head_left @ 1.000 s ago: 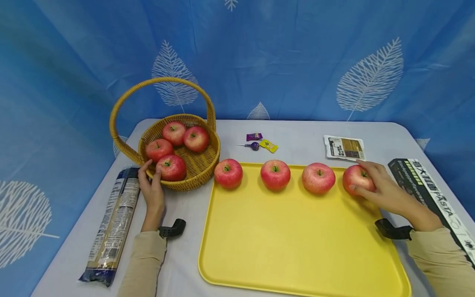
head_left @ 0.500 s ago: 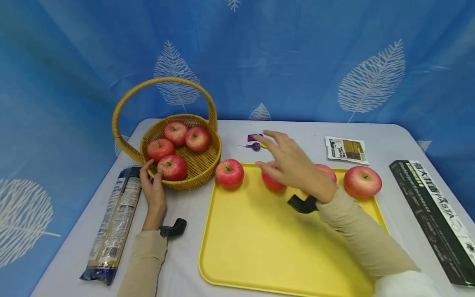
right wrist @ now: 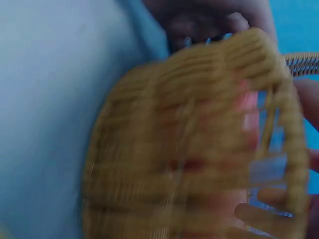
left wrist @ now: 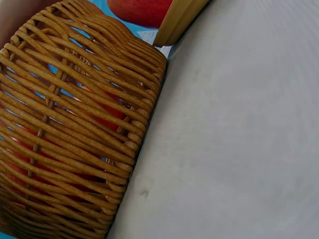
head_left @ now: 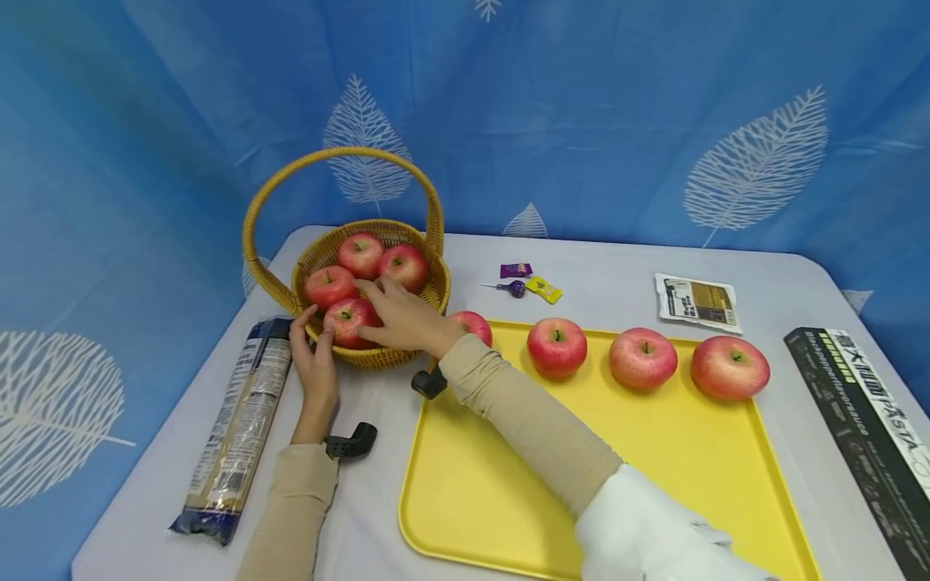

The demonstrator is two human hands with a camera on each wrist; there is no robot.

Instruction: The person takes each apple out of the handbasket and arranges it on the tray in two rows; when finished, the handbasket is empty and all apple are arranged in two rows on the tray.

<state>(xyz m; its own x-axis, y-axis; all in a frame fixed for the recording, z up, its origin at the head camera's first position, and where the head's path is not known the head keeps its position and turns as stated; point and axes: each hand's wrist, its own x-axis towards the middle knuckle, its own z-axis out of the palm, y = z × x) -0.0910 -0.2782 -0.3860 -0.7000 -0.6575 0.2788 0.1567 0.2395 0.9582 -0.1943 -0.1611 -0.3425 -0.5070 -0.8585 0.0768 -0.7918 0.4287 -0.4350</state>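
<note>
A woven wicker basket [head_left: 378,358] with a tall handle stands at the left, several red apples inside. My left hand [head_left: 317,379] holds its near left rim; the basket's side [left wrist: 75,114] fills much of the left wrist view. My right hand [head_left: 407,319] reaches over the near right rim, fingers spread, fingertips right at the front apple [head_left: 345,319]. Blurred basket weave [right wrist: 149,149] covers much of the right wrist view, with fingers [right wrist: 259,219] showing past it. Several more apples line the far edge of the yellow tray [head_left: 450,492]; the leftmost apple [head_left: 474,324] is partly behind my right wrist.
A long foil-like packet [head_left: 240,436] lies left of my left arm. Behind the tray are a purple lollipop [head_left: 517,288], a purple wrapped candy [head_left: 516,270] and a yellow one [head_left: 545,290]. A flat pouch [head_left: 697,303] and a black pasta box [head_left: 857,436] lie at the right.
My right hand has left the rightmost apple on the tray and swept left across to the basket. My left hand keeps its place at the rim. The head view has turned slightly left.
</note>
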